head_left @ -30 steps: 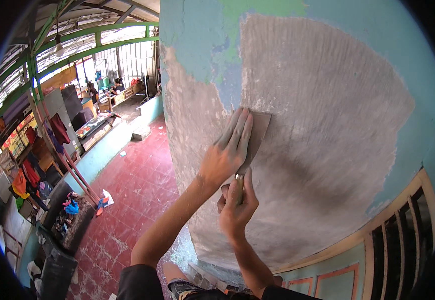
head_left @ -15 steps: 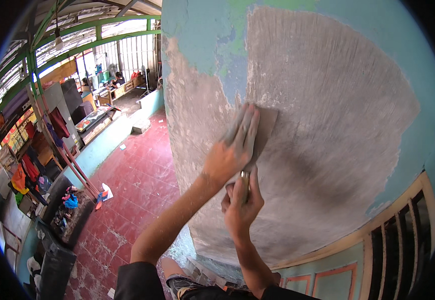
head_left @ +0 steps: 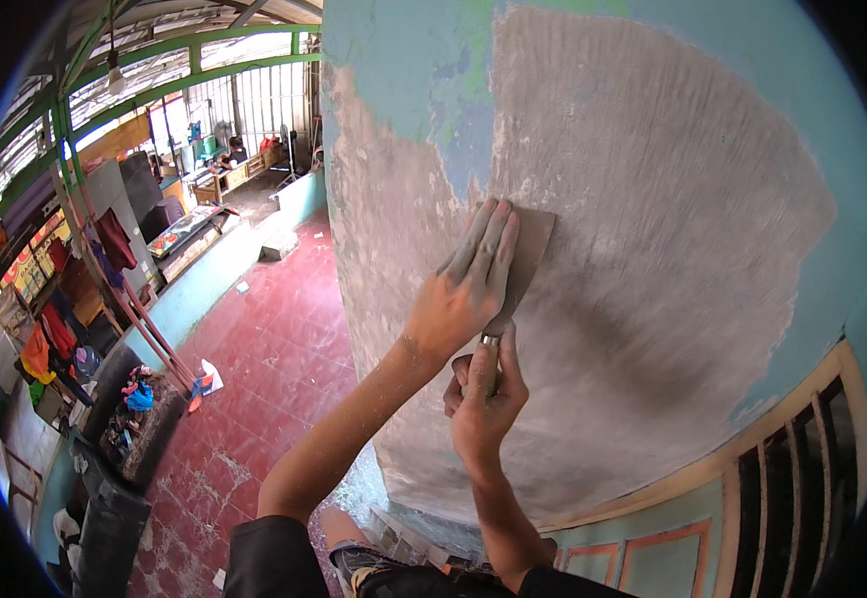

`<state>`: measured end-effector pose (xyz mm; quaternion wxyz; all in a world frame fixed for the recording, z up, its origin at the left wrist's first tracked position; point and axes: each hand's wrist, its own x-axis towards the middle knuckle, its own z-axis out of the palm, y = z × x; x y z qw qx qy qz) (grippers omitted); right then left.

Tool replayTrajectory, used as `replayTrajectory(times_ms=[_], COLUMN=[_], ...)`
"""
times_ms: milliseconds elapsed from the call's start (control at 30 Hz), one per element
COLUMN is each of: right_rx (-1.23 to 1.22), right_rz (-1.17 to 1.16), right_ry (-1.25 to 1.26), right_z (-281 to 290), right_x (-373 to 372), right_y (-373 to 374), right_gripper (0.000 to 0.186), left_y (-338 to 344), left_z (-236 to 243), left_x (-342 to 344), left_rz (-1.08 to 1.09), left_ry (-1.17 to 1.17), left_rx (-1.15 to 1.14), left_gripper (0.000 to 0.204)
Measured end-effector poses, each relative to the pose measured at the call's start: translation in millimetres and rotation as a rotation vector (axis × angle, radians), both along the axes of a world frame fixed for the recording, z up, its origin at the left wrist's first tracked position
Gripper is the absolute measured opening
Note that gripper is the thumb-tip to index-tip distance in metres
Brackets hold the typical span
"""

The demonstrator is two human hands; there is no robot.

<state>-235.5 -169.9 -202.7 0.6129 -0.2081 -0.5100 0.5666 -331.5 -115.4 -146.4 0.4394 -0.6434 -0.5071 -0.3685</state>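
Note:
My right hand (head_left: 488, 404) is closed around the handle of a scraper (head_left: 527, 257), a broad, flat metal blade with a shiny collar. The blade lies against the wall. My left hand (head_left: 461, 289) presses flat on the blade's left part with its fingers stretched upward, coated in grey dust. Under and around the blade the wall has a rough grey-brown bare patch (head_left: 653, 189), darker to the lower right of the tool. Blue-green paint (head_left: 378, 105) borders this patch, with ragged, flaking edges near my left fingertips.
At the lower right stands a barred wooden frame (head_left: 800, 488). Red floor tiles (head_left: 264, 349) strewn with pale debris stretch to the left. Beyond a low light-blue wall (head_left: 189, 299) are hanging clothes (head_left: 59, 334), furniture and a person (head_left: 234, 154) in the distance.
Both hands and the scraper stay in nearly the same spot on the wall. The view has shifted very slightly.

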Motion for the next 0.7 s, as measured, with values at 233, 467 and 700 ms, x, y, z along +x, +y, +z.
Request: replayTrajectory(times_ms=[233, 467, 700], right_rx=[0.076, 0.054, 0.053], right_rz=[0.008, -0.001, -0.024], right_ry=[-0.026, -0.012, -0.023], right_z=[-0.3, -9.2, -2.1], right_x=[0.3, 2.9, 2.1], right_y=[6.1, 4.7, 3.3], right_gripper=[0.047, 0.047, 0.048], left_y=[-0.1, -1.6, -0.4], left_z=[-0.9, -4.2, -2.9], left_x=[-4.8, -1.1, 2.3], left_rz=[0.056, 0.042, 0.056], left_ry=[0.004, -0.048, 0.032], left_rx=[-0.017, -0.064, 0.023], left_gripper=[0.063, 0.065, 0.065])
